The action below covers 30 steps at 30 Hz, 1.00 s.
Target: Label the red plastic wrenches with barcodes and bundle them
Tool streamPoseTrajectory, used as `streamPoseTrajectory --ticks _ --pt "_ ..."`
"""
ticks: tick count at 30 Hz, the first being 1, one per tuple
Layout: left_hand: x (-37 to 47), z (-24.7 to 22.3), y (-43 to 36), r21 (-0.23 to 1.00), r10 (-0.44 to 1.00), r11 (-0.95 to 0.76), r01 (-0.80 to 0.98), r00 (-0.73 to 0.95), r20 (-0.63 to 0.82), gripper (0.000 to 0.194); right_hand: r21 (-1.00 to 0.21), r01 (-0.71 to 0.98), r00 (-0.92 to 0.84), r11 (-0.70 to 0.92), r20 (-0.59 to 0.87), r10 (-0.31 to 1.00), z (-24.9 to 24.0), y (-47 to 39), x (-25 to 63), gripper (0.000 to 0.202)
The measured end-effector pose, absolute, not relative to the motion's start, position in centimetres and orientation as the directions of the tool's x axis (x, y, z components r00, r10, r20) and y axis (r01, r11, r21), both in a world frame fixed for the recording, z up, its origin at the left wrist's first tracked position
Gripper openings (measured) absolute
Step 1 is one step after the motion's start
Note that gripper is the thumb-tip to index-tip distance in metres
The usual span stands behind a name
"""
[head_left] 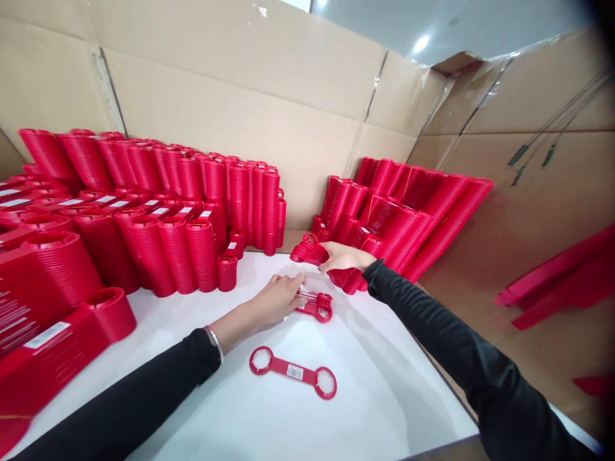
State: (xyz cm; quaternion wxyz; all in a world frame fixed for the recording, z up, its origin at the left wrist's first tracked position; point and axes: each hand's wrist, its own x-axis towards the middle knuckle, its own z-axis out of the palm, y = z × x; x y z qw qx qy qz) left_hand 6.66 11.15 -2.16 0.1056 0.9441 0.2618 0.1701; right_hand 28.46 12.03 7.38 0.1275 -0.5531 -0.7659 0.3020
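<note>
My left hand (pixel 278 298) is closed on a few red double-ring plastic pieces (pixel 323 308) just above or on the white table; their near ends stick out past my fingers. Farther back, my right hand (pixel 346 257) grips a small stack of the same red double-ring pieces (pixel 306 251), in front of the right-hand piles. Its fingertips are partly hidden. One single red double-ring piece (pixel 294 372) lies flat on the table nearer to me, a white barcode label on its middle bar.
Tall stacks of red pieces (pixel 192 179) crowd the left side of the white table (pixel 384 410). Leaning stacks (pixel 408 211) stand at the right rear. Cardboard walls (pixel 240 96) close off the back and right. Red strips (pixel 567 275) show at the far right.
</note>
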Motion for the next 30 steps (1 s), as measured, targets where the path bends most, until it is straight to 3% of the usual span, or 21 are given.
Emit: streamPoseTrajectory --ticks 6,11,19,24,26,30 --pt "6.9 -2.6 11.4 0.295 0.505 -0.854 0.428 0.820 0.271 0.016 -0.592 0.789 -0.359 0.161 -0.233 0.904 6.6 11.5 28.1 0.025" --pt "7.0 -2.3 11.7 0.264 0.449 -0.886 0.382 0.848 0.281 0.025 -0.578 0.812 -0.363 0.085 -0.385 0.848 5.8 12.1 27.6 0.040" --pt "6.6 -2.0 12.3 0.093 0.385 -0.922 0.377 0.862 0.331 0.026 -0.525 0.851 -0.344 -0.013 -0.576 0.741 6.6 14.1 27.0 0.045" --pt "6.4 -1.1 13.4 -0.056 0.306 -0.936 0.347 0.883 0.356 0.017 -0.493 0.870 -0.323 0.001 -0.568 0.757 8.2 14.7 26.7 0.043" --pt "6.3 -0.1 13.4 -0.106 0.279 -0.936 0.337 0.889 0.362 0.012 -0.500 0.866 -0.324 0.028 -0.517 0.793 8.9 14.5 26.7 0.042" --pt "5.7 1.6 11.2 -0.208 0.203 -0.935 0.287 0.915 0.350 0.019 -0.543 0.833 -0.366 0.108 -0.394 0.843 10.7 12.4 26.6 0.035"
